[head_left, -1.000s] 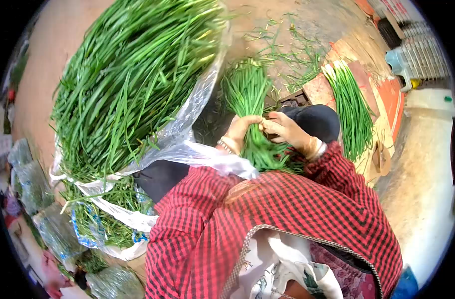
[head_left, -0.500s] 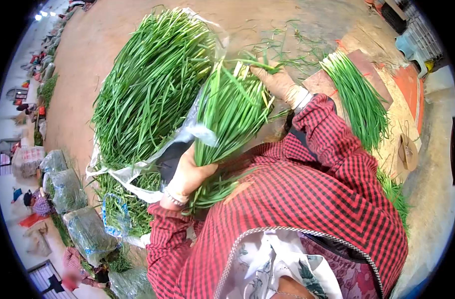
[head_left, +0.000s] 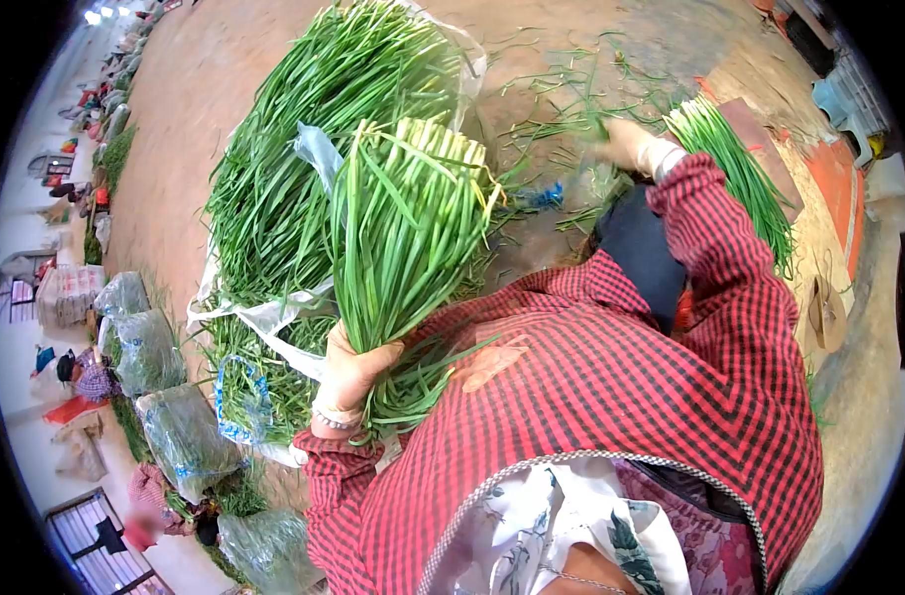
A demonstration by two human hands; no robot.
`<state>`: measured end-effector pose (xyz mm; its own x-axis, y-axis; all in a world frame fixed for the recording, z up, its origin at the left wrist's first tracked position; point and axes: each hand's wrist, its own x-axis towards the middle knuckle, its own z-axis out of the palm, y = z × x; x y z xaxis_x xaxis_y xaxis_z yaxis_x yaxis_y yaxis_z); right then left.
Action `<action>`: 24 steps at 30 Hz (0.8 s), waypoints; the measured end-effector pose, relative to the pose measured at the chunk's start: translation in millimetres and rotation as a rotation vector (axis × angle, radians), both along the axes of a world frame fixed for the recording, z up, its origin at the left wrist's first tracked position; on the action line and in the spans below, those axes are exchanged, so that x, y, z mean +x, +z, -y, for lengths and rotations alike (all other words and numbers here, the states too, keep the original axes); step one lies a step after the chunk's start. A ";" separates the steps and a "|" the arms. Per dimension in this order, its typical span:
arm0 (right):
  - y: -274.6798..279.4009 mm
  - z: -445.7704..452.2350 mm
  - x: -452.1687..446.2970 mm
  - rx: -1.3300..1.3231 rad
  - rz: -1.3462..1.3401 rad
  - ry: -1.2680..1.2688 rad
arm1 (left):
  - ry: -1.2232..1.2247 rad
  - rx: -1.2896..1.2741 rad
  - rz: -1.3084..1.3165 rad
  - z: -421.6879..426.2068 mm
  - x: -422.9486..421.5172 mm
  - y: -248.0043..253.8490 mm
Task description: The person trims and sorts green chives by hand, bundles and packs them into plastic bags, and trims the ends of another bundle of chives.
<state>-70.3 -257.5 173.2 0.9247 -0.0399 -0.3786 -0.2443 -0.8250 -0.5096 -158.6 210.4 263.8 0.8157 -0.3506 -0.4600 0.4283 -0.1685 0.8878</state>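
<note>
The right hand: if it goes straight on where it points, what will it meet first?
Probably the bunch in the left hand; the loose leaves between seem lower, on the floor, though depth is unclear.

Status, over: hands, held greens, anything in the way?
Left hand closed around leafy end of green bunch, pale ends up-frame. Right hand apart from it, near loose trimmings, blurred, grip unclear. Larger green pile alongside; no obvious obstruction.

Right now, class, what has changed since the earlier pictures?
The right hand has let go of the held bunch and moved right; the bunch has shifted left, towards the large pile. The left hand still grips it, and the separate bundle stays lying at right.
</note>
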 end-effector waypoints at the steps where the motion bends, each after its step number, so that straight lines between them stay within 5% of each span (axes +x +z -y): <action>1: 8.2 -11.4 -13.5 -0.077 -0.112 0.159 | 0.026 0.000 0.013 -2.3 0.0 -3.2; 2: 9.3 -25.0 -27.7 -0.092 0.152 0.197 | 0.033 0.008 0.033 -0.7 0.9 -4.9; 6: 35.7 -85.6 -26.8 0.838 0.159 0.075 | 0.018 0.029 0.089 15.7 5.3 -11.3; 10: 44.4 -123.8 -39.8 0.867 0.258 0.224 | -0.027 0.060 0.133 28.4 8.2 -10.6; 12: 39.6 -123.3 -37.8 1.043 0.022 0.059 | -0.026 0.053 0.115 25.9 11.0 -7.5; 19: 24.2 -113.1 -36.4 1.049 0.293 -0.090 | -0.039 0.008 0.093 34.8 7.7 1.1; 21: 19.9 -108.9 -26.9 0.965 0.297 -0.125 | -0.073 0.016 0.036 35.4 9.5 5.0; 23: 14.2 -105.8 -19.4 0.646 0.686 0.016 | -0.064 0.000 0.031 38.8 10.4 11.1; 24: 15.0 -103.1 -17.8 0.599 0.667 -0.007 | -0.056 -0.018 0.020 40.3 11.0 13.1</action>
